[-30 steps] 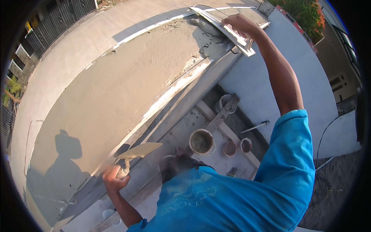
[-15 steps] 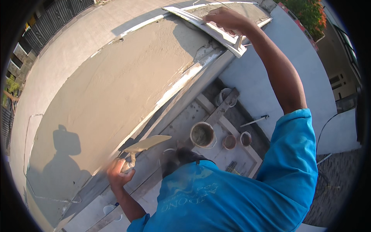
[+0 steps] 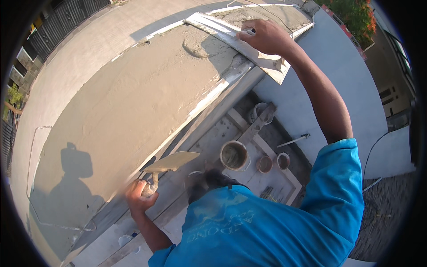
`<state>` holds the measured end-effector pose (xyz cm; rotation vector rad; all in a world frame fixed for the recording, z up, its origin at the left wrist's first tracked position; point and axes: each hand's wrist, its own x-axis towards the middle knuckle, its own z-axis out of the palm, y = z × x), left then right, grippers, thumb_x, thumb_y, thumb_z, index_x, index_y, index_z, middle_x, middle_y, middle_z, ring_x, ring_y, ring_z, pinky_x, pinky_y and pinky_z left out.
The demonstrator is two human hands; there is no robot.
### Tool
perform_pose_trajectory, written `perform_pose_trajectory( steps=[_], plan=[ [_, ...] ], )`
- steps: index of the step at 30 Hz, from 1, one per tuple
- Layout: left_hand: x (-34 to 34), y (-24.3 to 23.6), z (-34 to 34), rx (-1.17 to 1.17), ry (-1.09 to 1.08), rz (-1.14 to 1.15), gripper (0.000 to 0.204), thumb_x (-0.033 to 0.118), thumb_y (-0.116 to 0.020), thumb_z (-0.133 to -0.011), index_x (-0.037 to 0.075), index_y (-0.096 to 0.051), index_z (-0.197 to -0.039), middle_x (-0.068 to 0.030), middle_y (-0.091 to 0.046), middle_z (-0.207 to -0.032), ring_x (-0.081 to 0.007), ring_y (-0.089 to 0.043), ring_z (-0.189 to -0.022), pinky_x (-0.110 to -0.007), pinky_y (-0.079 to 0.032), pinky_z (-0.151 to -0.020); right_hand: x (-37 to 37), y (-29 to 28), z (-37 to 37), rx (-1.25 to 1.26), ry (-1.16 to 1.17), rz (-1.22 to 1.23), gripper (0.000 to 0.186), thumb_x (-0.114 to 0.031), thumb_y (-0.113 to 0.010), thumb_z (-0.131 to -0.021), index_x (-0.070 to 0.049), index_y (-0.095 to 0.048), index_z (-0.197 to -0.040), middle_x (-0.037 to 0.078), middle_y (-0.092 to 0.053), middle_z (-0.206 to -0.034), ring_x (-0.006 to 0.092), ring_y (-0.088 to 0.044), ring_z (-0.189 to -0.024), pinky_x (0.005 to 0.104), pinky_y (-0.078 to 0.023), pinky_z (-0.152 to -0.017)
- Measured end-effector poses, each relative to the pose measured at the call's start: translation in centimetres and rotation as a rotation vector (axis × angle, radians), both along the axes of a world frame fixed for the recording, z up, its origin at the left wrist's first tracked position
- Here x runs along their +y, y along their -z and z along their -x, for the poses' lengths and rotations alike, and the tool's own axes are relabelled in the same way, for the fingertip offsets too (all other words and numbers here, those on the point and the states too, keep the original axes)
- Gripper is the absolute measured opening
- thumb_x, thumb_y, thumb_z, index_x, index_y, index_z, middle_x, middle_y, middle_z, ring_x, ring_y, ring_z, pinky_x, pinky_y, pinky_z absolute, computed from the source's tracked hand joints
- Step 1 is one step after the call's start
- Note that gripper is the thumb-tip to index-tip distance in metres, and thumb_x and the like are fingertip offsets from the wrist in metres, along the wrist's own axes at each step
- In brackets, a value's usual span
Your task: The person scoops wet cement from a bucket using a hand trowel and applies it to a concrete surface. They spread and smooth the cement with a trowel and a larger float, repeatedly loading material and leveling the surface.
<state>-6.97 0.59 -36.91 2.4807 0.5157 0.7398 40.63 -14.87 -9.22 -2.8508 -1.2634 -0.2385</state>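
My right hand (image 3: 267, 36) is closed round the handle of a long, pale plastering float (image 3: 218, 31), which lies across the far end of a wet grey mortar surface (image 3: 120, 98). The float's near corner sticks out past the white edge of that surface. A small raised ridge of mortar shows beside the float. At the lower left, my left hand (image 3: 140, 195) grips the handle of a trowel (image 3: 171, 162). The trowel's mortar-smeared blade is held up beside the near edge of the surface, pointing right.
Below the ledge stand a bucket (image 3: 234, 155) with grey mix, two small pots (image 3: 264, 164) and a pale bucket (image 3: 262, 113) beside a wooden plank (image 3: 257, 122). A bent wire (image 3: 32, 164) lies along the left side. A white wall (image 3: 342, 93) rises on the right.
The float has tilted and shifted slightly toward the near edge, and a mortar ridge now shows beside it. My left hand with the trowel has moved a little to the right.
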Motion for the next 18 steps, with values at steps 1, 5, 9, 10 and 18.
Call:
perform_pose_trajectory(
  steps=[1, 5, 9, 10, 18],
  plan=[
    [0.1, 0.1, -0.1, -0.006, -0.001, 0.004, 0.035, 0.015, -0.077, -0.052, 0.005, -0.065, -0.083, -0.0104, -0.064, -0.075, -0.0306, -0.063, -0.065, -0.039, -0.052, -0.061, -0.6, 0.5, -1.6, -0.033, 0.046, -0.022, 0.044, -0.049, -0.062, -0.094, -0.011, -0.074, -0.113, 0.017, -0.074, -0.099, 0.0348, -0.069, -0.102, 0.0473, -0.053, -0.089],
    [0.1, -0.3, -0.4, 0.004, 0.006, 0.017, 0.034, 0.015, -0.076, -0.052, 0.005, -0.064, -0.082, -0.0106, -0.063, -0.074, -0.0317, -0.062, -0.065, -0.039, -0.052, -0.060, -2.7, 1.1, -8.6, -0.146, 0.090, -0.016, 0.041, -0.047, -0.062, -0.095, -0.010, -0.075, -0.108, 0.015, -0.073, -0.088, 0.0302, -0.071, -0.078, 0.0456, -0.056, -0.071],
    [0.0, -0.2, 0.2, 0.033, -0.010, -0.018, 0.035, 0.015, -0.076, -0.051, 0.006, -0.064, -0.082, -0.0105, -0.063, -0.075, -0.0321, -0.063, -0.066, -0.040, -0.052, -0.061, -3.6, -0.5, -13.2, 0.263, 0.260, -0.180, 0.039, -0.043, -0.065, -0.085, -0.006, -0.073, -0.096, 0.005, -0.051, -0.062, 0.0176, -0.051, -0.049, 0.0358, -0.043, -0.045],
    [0.0, -0.3, 0.2, 0.039, -0.014, -0.018, 0.035, 0.015, -0.076, -0.051, 0.006, -0.064, -0.082, -0.0104, -0.063, -0.075, -0.0320, -0.063, -0.067, -0.041, -0.052, -0.061, -4.1, -0.5, -14.3, 0.322, 0.257, -0.226, 0.039, -0.043, -0.066, -0.085, -0.006, -0.074, -0.096, 0.005, -0.051, -0.062, 0.0170, -0.049, -0.049, 0.0352, -0.040, -0.045],
    [-0.2, -0.9, 0.1, 0.065, -0.027, 0.030, 0.035, 0.016, -0.076, -0.051, 0.006, -0.064, -0.082, -0.0105, -0.062, -0.075, -0.0321, -0.063, -0.067, -0.041, -0.052, -0.061, -2.8, -1.6, -15.3, 0.667, 0.289, -0.259, 0.044, -0.048, -0.068, -0.082, -0.014, -0.075, -0.108, 0.001, -0.043, -0.073, 0.0121, -0.029, -0.047, 0.0295, -0.026, -0.045]
  ],
)
